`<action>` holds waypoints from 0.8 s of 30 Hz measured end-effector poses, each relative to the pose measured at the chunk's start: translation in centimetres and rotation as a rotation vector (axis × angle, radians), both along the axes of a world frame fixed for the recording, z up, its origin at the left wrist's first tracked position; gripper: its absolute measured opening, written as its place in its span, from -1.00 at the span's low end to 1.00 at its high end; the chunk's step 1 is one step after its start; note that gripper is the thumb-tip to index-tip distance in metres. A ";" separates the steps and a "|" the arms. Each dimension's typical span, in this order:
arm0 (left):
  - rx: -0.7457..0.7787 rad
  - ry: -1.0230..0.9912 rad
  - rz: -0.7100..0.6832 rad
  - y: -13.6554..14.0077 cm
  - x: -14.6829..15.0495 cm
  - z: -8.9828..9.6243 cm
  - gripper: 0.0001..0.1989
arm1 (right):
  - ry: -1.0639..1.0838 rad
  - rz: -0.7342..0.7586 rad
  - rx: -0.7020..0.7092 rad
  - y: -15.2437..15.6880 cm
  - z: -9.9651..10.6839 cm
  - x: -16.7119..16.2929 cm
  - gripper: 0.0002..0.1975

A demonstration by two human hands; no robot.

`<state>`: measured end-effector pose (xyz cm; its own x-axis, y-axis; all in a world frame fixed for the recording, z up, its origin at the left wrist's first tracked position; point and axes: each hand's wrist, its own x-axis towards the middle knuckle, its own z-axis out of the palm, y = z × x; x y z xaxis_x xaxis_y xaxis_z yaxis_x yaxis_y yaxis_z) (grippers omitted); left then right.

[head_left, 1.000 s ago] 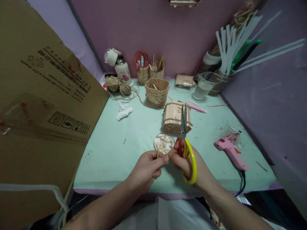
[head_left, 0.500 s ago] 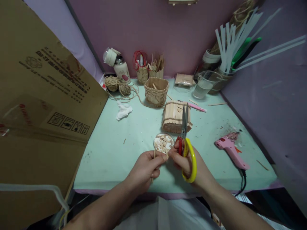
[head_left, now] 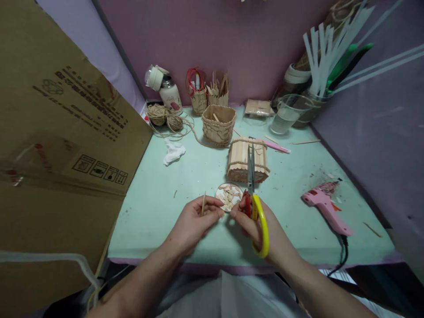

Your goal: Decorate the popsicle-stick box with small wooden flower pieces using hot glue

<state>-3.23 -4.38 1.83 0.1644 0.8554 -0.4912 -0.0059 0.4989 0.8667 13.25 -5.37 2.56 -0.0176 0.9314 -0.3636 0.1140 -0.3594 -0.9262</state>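
Left of the dish (head_left: pixel 236 199), your left grip (head_left: pixel 196 221) holds a thin stick (head_left: pixel 203 202), probably light, brittle, best pinched mid-length; right of the dish, your right grip (head_left: pixel 251 221) holds scissors (head_left: pixel 264 227).

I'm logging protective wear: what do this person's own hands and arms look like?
The left hand and right hand are bare, no gloves, watches or bracelets visible. The forearms show no sleeves. Pale clothing shows below.
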 end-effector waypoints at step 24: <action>-0.177 -0.715 0.703 1.3 -2.0 1.5 -0.71 | 0.036 0.090 -0.019 -2.2 -0.6 -1.1 -0.74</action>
<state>-5.23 -3.12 3.32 -0.0426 0.7958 -0.6041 -0.8347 0.3040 0.4593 12.12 -7.54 2.00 -0.1145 0.9183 -0.3790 0.1139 -0.3668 -0.9233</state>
